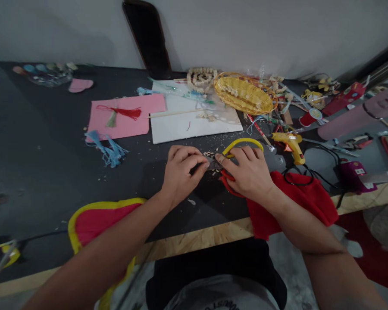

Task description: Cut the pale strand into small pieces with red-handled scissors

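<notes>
Near the middle of the dark table, my left hand (pixel 184 170) has its thumb and forefinger pinched together; whatever is between the fingertips is too small to make out. Close on its right, my right hand (pixel 245 170) is wrapped round scissors (pixel 244 142) with one yellow and one red handle loop. The blades point toward my left fingertips. Small pale bits (pixel 208 153) lie scattered on the table around the blades.
Behind my hands are a white board (pixel 171 129), pink paper (pixel 132 101) with tassels, and a yellow wicker basket (pixel 242 101). To the right lie a yellow glue gun (pixel 292 144), red cloth (pixel 297 198) and a pink bottle (pixel 352 122). A phone (pixel 148 38) leans on the wall.
</notes>
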`<move>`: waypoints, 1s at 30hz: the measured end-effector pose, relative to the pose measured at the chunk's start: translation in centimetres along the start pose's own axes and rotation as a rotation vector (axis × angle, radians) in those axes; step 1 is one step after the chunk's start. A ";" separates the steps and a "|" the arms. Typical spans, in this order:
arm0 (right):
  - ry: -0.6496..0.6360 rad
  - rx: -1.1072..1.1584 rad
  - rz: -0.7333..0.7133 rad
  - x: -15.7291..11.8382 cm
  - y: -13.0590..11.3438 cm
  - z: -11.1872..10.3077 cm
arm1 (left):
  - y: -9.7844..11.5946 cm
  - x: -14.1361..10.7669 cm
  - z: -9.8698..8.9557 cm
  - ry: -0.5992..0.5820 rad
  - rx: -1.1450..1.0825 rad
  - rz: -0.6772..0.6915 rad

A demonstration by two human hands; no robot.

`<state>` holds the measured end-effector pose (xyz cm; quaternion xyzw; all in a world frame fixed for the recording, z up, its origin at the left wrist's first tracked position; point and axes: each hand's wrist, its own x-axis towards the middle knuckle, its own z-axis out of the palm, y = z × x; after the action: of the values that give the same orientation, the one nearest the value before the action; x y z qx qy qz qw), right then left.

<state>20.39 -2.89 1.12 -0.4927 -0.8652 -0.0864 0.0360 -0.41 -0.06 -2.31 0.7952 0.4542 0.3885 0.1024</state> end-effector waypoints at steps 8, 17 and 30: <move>0.008 -0.009 0.006 0.0 0.1 -0.2 | 0.1 0.0 0.0 0.064 0.054 0.045; 0.110 -0.037 -0.012 -0.2 0.2 0.1 | 0.2 -0.2 0.0 0.107 0.040 0.046; 0.135 0.056 0.313 0.4 3.5 1.2 | -0.8 0.0 0.3 0.305 -0.577 -0.436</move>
<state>23.23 -0.57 0.44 -0.6132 -0.7756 -0.0886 0.1208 -0.74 0.47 -2.91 0.5517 0.4947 0.5831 0.3330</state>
